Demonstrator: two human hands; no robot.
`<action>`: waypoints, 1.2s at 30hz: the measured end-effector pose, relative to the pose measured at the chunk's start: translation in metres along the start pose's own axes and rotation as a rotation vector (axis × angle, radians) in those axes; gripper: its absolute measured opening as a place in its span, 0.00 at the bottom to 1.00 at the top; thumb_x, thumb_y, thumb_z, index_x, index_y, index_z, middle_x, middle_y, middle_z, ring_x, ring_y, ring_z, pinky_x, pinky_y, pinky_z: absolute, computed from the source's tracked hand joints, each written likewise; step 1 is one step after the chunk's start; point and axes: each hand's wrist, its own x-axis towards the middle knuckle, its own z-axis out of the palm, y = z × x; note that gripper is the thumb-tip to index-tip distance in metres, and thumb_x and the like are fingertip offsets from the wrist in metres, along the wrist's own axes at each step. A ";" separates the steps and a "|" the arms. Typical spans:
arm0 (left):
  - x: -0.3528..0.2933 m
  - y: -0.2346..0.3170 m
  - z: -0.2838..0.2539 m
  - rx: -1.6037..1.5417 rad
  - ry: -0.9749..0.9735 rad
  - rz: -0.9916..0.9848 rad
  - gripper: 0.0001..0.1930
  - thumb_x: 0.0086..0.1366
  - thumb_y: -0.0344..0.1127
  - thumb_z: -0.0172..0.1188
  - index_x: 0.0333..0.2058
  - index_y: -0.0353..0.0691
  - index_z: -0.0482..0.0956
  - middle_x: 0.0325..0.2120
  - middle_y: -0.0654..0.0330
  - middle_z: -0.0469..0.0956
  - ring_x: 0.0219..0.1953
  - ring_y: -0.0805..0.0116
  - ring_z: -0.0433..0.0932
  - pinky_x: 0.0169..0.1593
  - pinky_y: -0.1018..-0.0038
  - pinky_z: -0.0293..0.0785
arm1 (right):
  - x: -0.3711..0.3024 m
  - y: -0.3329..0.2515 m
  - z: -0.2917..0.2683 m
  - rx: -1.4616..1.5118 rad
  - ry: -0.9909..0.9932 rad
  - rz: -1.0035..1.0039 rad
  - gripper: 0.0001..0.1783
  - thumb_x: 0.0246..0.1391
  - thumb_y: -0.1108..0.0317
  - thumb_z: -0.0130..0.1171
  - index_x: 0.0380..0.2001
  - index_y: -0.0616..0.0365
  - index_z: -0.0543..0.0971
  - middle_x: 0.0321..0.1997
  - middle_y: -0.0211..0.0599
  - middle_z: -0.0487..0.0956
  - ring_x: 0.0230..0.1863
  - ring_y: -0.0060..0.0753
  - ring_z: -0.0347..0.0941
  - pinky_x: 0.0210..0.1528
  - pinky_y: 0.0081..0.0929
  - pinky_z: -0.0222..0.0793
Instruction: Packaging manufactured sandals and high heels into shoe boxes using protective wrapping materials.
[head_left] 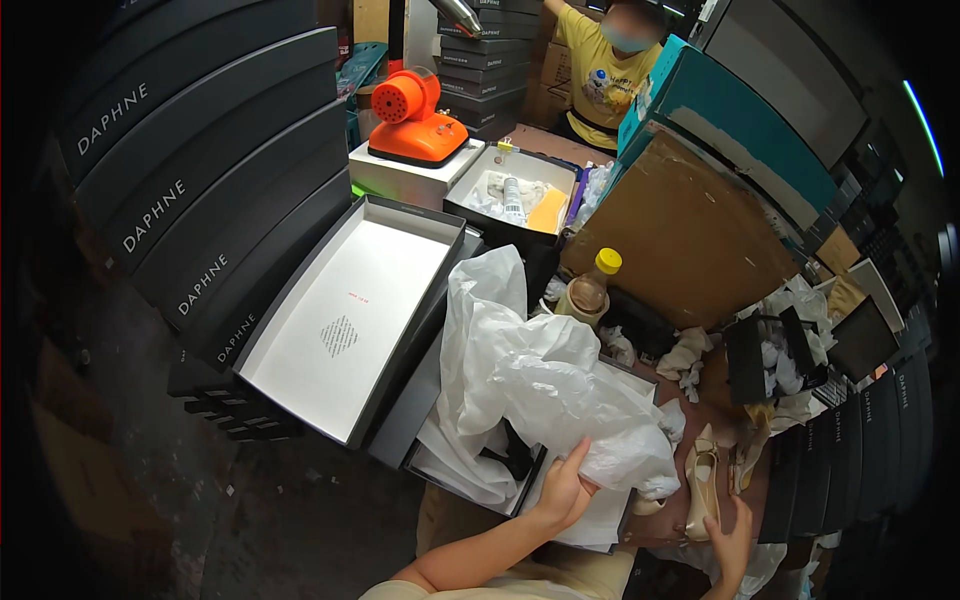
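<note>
My left hand (565, 492) is closed on the lower edge of a large crumpled sheet of white tissue paper (520, 350). The sheet spreads up and left over an open shoe box (532, 484), hiding much of its inside; a dark item (515, 455) shows under it. My right hand (733, 545) has its thumb and fingers apart beside a beige shoe (703, 490) on the brown tabletop, the thumb at the shoe's near end. Another shoe (650, 505) peeks out below the paper, mostly hidden.
Left of the paper lies a white-lined box lid (350, 320), beside tall stacks of dark shoe boxes (210, 180). Farther back are an orange blower-like machine (415, 120), a small box of supplies (515, 195) and a yellow-capped bottle (592, 290). A person in yellow (610, 75) stands opposite.
</note>
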 end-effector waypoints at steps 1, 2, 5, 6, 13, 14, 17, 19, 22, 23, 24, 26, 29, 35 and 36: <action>0.001 -0.002 -0.001 -0.040 -0.016 -0.016 0.17 0.67 0.34 0.49 0.53 0.34 0.63 0.50 0.55 0.70 0.51 0.62 0.71 0.53 0.64 0.69 | -0.009 0.010 0.004 0.091 -0.143 0.089 0.32 0.41 0.60 0.66 0.49 0.64 0.71 0.52 0.47 0.69 0.51 0.45 0.68 0.53 0.35 0.63; 0.001 -0.005 -0.001 -0.033 -0.022 -0.034 0.17 0.67 0.34 0.49 0.52 0.34 0.63 0.50 0.55 0.70 0.51 0.62 0.71 0.53 0.65 0.68 | -0.016 0.023 0.012 0.137 -0.117 0.065 0.32 0.39 0.60 0.67 0.49 0.64 0.71 0.51 0.47 0.70 0.51 0.45 0.68 0.53 0.35 0.63; -0.004 -0.012 0.010 -0.019 -0.027 -0.045 0.17 0.66 0.32 0.51 0.50 0.30 0.65 0.48 0.54 0.71 0.50 0.63 0.72 0.53 0.68 0.69 | -0.021 0.041 0.030 0.187 -0.043 0.020 0.34 0.32 0.63 0.69 0.46 0.65 0.72 0.48 0.49 0.71 0.49 0.47 0.69 0.52 0.35 0.63; -0.003 -0.015 0.010 0.029 -0.019 -0.038 0.17 0.65 0.30 0.52 0.50 0.31 0.65 0.47 0.55 0.72 0.50 0.64 0.72 0.52 0.69 0.69 | -0.020 0.037 0.032 0.194 -0.047 0.037 0.33 0.31 0.64 0.69 0.45 0.65 0.73 0.48 0.49 0.71 0.50 0.47 0.69 0.52 0.35 0.64; -0.006 -0.012 0.014 0.197 -0.036 0.010 0.17 0.58 0.21 0.57 0.47 0.32 0.69 0.43 0.57 0.74 0.46 0.68 0.75 0.50 0.73 0.71 | -0.021 0.034 0.040 0.252 0.023 0.092 0.24 0.29 0.69 0.67 0.34 0.69 0.76 0.53 0.59 0.71 0.52 0.49 0.70 0.51 0.35 0.65; -0.006 -0.011 0.015 0.207 -0.039 0.020 0.17 0.58 0.21 0.57 0.46 0.33 0.70 0.43 0.57 0.75 0.45 0.68 0.75 0.50 0.73 0.71 | -0.019 0.031 0.037 0.290 0.016 0.095 0.22 0.29 0.69 0.67 0.32 0.69 0.76 0.53 0.61 0.70 0.52 0.49 0.70 0.51 0.35 0.65; 0.001 -0.016 0.006 0.272 0.010 -0.041 0.16 0.57 0.20 0.58 0.46 0.32 0.70 0.42 0.57 0.75 0.44 0.68 0.75 0.50 0.73 0.71 | -0.024 0.007 0.010 0.332 0.122 0.109 0.20 0.29 0.70 0.66 0.30 0.70 0.76 0.52 0.61 0.72 0.52 0.49 0.70 0.51 0.34 0.64; 0.007 -0.017 0.004 0.201 0.006 -0.019 0.16 0.58 0.20 0.57 0.46 0.32 0.70 0.42 0.57 0.74 0.45 0.67 0.75 0.50 0.72 0.71 | -0.023 -0.020 -0.024 0.270 0.210 -0.004 0.19 0.32 0.68 0.66 0.30 0.68 0.77 0.51 0.58 0.73 0.50 0.46 0.72 0.50 0.34 0.66; 0.011 -0.018 0.014 0.069 0.017 0.045 0.17 0.60 0.21 0.56 0.48 0.32 0.67 0.45 0.56 0.72 0.47 0.64 0.73 0.52 0.69 0.70 | -0.021 -0.078 -0.075 0.218 0.331 -0.247 0.18 0.39 0.68 0.65 0.34 0.69 0.78 0.44 0.52 0.77 0.42 0.42 0.75 0.44 0.31 0.70; 0.013 -0.015 0.021 0.026 0.022 0.068 0.17 0.60 0.22 0.55 0.49 0.32 0.66 0.47 0.55 0.72 0.49 0.63 0.72 0.54 0.67 0.69 | -0.019 -0.104 -0.084 0.233 0.354 -0.294 0.18 0.41 0.69 0.64 0.37 0.70 0.78 0.42 0.48 0.79 0.39 0.40 0.76 0.43 0.30 0.71; 0.016 -0.012 0.026 -0.018 0.002 0.094 0.18 0.62 0.24 0.54 0.50 0.31 0.65 0.48 0.55 0.70 0.50 0.62 0.71 0.55 0.66 0.67 | -0.021 -0.119 -0.088 0.298 0.315 -0.276 0.18 0.40 0.70 0.64 0.36 0.70 0.78 0.42 0.51 0.78 0.40 0.41 0.76 0.43 0.30 0.71; 0.019 -0.008 0.034 -0.095 -0.022 0.139 0.19 0.65 0.27 0.51 0.53 0.30 0.62 0.52 0.54 0.68 0.54 0.60 0.69 0.58 0.63 0.64 | -0.029 -0.135 -0.091 0.436 0.235 -0.221 0.18 0.37 0.72 0.64 0.34 0.71 0.77 0.44 0.55 0.77 0.42 0.41 0.76 0.44 0.32 0.71; 0.019 -0.007 0.039 -0.062 -0.085 0.141 0.21 0.69 0.37 0.44 0.57 0.34 0.58 0.55 0.52 0.65 0.58 0.57 0.64 0.63 0.60 0.56 | -0.032 -0.144 -0.082 0.525 0.013 -0.371 0.17 0.32 0.69 0.66 0.27 0.70 0.78 0.40 0.60 0.78 0.42 0.45 0.77 0.42 0.34 0.71; 0.012 -0.005 0.032 0.072 -0.052 0.077 0.27 0.71 0.50 0.35 0.58 0.33 0.58 0.57 0.53 0.63 0.60 0.60 0.61 0.63 0.63 0.55 | -0.037 -0.175 -0.064 0.438 -0.141 -0.380 0.17 0.28 0.67 0.68 0.23 0.67 0.77 0.38 0.53 0.80 0.34 0.43 0.79 0.37 0.30 0.73; 0.010 -0.005 0.030 0.078 -0.045 0.084 0.28 0.71 0.51 0.35 0.57 0.32 0.58 0.56 0.53 0.64 0.59 0.60 0.62 0.62 0.64 0.56 | -0.038 -0.180 -0.061 0.417 -0.129 -0.409 0.16 0.29 0.68 0.68 0.24 0.66 0.77 0.38 0.52 0.80 0.34 0.43 0.79 0.37 0.30 0.73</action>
